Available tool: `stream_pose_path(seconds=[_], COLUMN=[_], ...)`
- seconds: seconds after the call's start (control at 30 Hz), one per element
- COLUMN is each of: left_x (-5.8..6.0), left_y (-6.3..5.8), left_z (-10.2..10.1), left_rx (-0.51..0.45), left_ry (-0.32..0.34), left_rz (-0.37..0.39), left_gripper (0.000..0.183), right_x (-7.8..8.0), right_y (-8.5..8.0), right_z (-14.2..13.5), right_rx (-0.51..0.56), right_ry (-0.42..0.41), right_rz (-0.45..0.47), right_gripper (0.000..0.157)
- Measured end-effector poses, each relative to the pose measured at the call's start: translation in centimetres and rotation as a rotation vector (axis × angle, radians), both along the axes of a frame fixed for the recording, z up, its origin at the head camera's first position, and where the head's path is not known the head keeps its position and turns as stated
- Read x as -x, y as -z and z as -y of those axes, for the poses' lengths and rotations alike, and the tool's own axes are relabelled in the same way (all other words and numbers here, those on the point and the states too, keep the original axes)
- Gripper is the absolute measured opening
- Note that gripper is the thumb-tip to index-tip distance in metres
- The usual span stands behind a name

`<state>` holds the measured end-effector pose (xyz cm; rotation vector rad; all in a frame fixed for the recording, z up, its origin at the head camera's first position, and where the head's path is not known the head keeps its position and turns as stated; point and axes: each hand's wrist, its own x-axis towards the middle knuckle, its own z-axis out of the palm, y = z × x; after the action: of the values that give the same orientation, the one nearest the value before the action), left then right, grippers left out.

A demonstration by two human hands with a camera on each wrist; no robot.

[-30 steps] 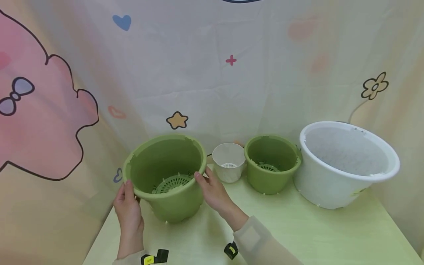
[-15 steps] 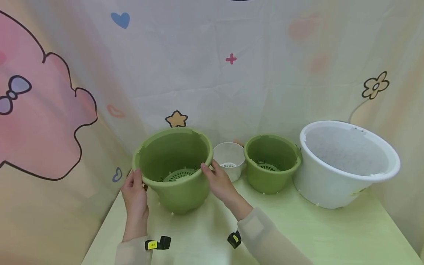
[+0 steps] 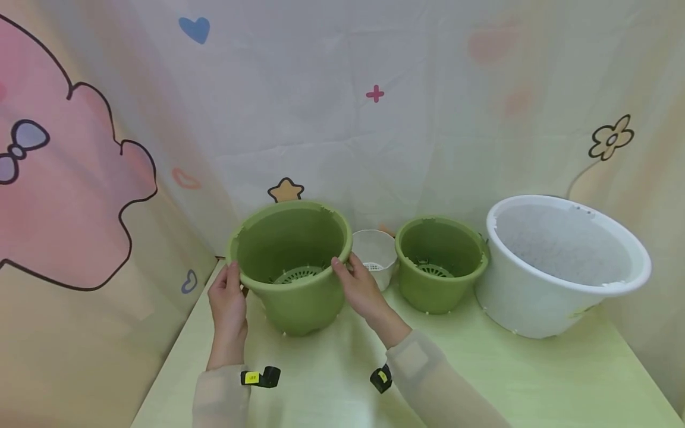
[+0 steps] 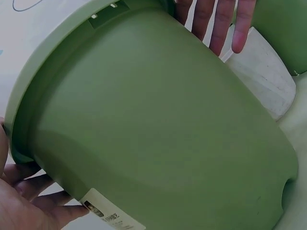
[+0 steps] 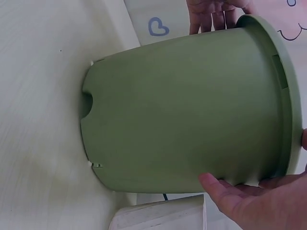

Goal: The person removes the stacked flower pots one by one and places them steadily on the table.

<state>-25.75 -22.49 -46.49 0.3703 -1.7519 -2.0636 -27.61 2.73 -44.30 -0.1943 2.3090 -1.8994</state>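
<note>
Both hands grip the rim of a large green plant pot (image 3: 305, 306) with a slotted bottom, at the left of the table. My left hand (image 3: 228, 303) holds the left side, thumb over the rim and fingers underneath. On the opposite side, my right hand (image 3: 366, 292) has its thumb over the rim too, its other fingers spread along the outer wall in the right wrist view. A printed paper label (image 4: 112, 211) shows on the pot near the left fingers. The pot's base is close over the tabletop, and its right side partly hides a small white pot (image 3: 386, 274).
To the right stand a smaller green pot (image 3: 436, 294) and a large white pot (image 3: 527, 306), side by side along the back. A printed curtain (image 3: 401, 148) hangs behind the pale table (image 3: 535, 380). Black camera straps sit on both sleeves.
Both hands have carried the large green pot right and toward the back, so it now overlaps the small white pot in the head view. The other pots have stayed in place.
</note>
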Motion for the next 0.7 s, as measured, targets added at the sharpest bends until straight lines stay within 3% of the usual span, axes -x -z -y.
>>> stream_pose_path(seconds=[0.33, 0.7], left_x=[1.1, 2.4], left_y=[0.2, 0.5], left_z=[0.8, 1.0], left_rx=[0.021, 0.016], left_ry=[0.022, 0.046], left_rz=[0.026, 0.005], left_gripper=[0.053, 0.055], right_x=[0.4, 0.7], right_y=[0.3, 0.4], right_z=[0.2, 0.1], right_rx=[0.014, 0.036], right_ry=[-0.020, -0.030], right_rz=[-0.003, -0.024], right_gripper=[0.064, 0.064])
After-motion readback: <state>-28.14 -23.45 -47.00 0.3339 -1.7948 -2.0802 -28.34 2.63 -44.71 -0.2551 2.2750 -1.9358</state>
